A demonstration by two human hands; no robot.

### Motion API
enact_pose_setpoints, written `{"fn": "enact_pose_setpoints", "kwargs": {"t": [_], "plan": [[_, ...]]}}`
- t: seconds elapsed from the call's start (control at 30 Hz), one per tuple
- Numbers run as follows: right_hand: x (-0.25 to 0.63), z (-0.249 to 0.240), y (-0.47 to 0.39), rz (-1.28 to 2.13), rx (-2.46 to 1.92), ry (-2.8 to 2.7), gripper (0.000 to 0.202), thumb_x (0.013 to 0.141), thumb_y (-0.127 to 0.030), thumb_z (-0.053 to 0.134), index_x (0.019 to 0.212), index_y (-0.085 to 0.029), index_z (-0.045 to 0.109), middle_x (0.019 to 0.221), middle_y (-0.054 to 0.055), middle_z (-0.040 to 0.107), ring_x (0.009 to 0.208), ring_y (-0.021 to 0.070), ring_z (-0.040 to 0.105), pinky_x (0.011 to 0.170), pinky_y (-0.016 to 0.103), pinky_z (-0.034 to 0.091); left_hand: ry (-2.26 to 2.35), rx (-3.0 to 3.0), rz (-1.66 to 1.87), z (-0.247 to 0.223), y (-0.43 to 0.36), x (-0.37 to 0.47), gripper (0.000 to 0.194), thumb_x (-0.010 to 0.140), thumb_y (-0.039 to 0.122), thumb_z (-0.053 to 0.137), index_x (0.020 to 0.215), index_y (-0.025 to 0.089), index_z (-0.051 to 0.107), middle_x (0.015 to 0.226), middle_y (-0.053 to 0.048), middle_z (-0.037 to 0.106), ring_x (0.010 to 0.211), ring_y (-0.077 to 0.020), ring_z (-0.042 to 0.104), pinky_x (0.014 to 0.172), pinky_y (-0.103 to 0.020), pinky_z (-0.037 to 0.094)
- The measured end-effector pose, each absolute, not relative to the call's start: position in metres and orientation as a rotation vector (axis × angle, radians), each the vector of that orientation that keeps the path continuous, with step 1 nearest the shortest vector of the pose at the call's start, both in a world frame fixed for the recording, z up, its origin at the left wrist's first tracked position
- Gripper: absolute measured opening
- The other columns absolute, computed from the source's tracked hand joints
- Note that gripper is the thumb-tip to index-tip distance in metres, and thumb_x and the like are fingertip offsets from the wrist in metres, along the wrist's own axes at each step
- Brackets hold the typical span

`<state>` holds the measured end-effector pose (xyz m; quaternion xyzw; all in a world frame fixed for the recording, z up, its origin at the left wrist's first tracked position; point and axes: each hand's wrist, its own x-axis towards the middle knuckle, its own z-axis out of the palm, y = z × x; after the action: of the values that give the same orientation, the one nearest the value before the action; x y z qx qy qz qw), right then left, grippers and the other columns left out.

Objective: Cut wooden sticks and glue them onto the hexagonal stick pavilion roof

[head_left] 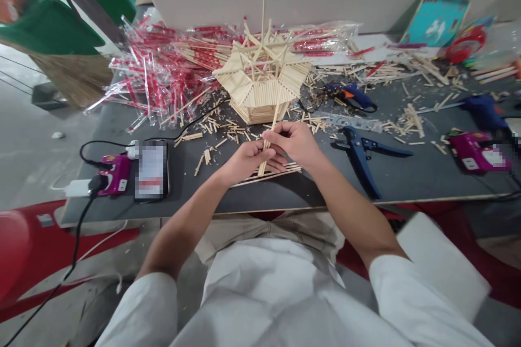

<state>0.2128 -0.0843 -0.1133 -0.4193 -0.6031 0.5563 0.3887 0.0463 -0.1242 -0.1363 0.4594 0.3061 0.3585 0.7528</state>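
Both my hands meet over the front part of the dark table, fingers closed on a few thin wooden chopsticks (275, 114) that slant upward, away from me. My left hand (247, 161) pinches them near the lower end. My right hand (297, 142) grips them slightly higher, with thumb and fingers around the sticks. Beneath my hands, several more loose chopsticks (280, 173) lie crosswise on the table. Just beyond stands a many-sided model pavilion (260, 92) built of chopsticks, with a sloping roof and a tall stick rising from its top. My fingers partly hide the held sticks.
Blue cutters (362, 160) lie right of my hands, a blue glue gun (354, 96) behind them. At left are a phone (151, 171) and a purple power adapter (115, 174) with cables. Wrapped chopsticks (152, 73) pile up behind; cut stick pieces (411, 119) litter the table.
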Motion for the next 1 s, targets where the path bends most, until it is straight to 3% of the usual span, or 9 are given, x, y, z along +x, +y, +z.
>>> {"fn": "enact_pose_setpoints", "kwargs": {"t": [0.27,0.43,0.53,0.67,0.83,0.93,1.0], "plan": [[0.214,-0.116,-0.082,1.462,-1.068,-1.521,0.049,0.073,-0.061,0.082,0.067,-0.017,0.062,0.05,-0.005,0.052,0.049,0.0074,0.042,0.049,0.024,0.034,0.607,0.801,0.777,-0.137,-0.126,0.045,0.043,0.086,0.046,0.08,0.101,0.007,0.067,0.089,-0.017,0.078,0.083,-0.0247,0.079,0.085,-0.039,0.065],[0.213,-0.117,-0.081,1.445,-1.074,-1.535,0.047,0.074,-0.059,0.082,0.066,-0.017,0.063,0.051,-0.004,0.054,0.05,0.0082,0.045,0.051,0.025,0.036,0.604,0.806,0.779,-0.137,-0.125,0.043,0.046,0.086,0.048,0.08,0.101,0.006,0.068,0.093,-0.019,0.078,0.082,-0.0248,0.079,0.078,-0.035,0.064],[0.216,-0.114,-0.079,1.437,-1.064,-1.604,0.044,0.074,-0.058,0.083,0.069,-0.016,0.068,0.058,-0.001,0.062,0.056,0.0105,0.052,0.058,0.026,0.041,0.63,0.834,0.724,-0.136,-0.125,0.039,0.047,0.084,0.049,0.08,0.099,0.006,0.068,0.093,-0.02,0.079,0.079,-0.0239,0.078,0.072,-0.032,0.064],[0.237,-0.105,-0.08,1.303,-1.108,-1.8,0.043,0.082,-0.059,0.075,0.088,-0.017,0.078,0.085,0.005,0.075,0.073,0.0161,0.064,0.071,0.03,0.049,0.676,0.859,0.679,-0.135,-0.124,0.035,0.048,0.082,0.049,0.083,0.098,0.006,0.069,0.088,-0.019,0.079,0.074,-0.0234,0.078,0.072,-0.033,0.064],[0.31,-0.096,-0.104,0.53,-1.601,-2.122,0.051,0.087,-0.057,0.069,0.12,-0.018,0.073,0.117,0.014,0.071,0.093,0.025,0.068,0.088,0.04,0.053,0.697,0.859,0.649,-0.137,-0.121,0.033,0.048,0.082,0.05,0.083,0.097,0.006,0.07,0.091,-0.02,0.079,0.078,-0.0238,0.079,0.075,-0.033,0.064],[0.376,-0.105,-0.119,0.253,-1.868,-2.198,0.066,0.094,-0.061,0.057,0.14,-0.014,0.06,0.133,0.022,0.063,0.129,0.0374,0.056,0.11,0.047,0.042,0.682,0.848,0.613,-0.137,-0.121,0.033,0.047,0.083,0.05,0.082,0.098,0.006,0.071,0.094,-0.02,0.079,0.081,-0.0243,0.079,0.077,-0.034,0.064],[0.417,-0.118,-0.124,0.114,-2.06,-2.247,0.089,0.089,-0.071,0.058,0.153,-0.009,0.046,0.149,0.031,0.049,0.141,0.0473,0.043,0.115,0.054,0.035,0.673,0.855,0.59,-0.137,-0.122,0.033,0.047,0.084,0.049,0.081,0.099,0.006,0.071,0.096,-0.02,0.079,0.084,-0.025,0.079,0.078,-0.035,0.064]]}}
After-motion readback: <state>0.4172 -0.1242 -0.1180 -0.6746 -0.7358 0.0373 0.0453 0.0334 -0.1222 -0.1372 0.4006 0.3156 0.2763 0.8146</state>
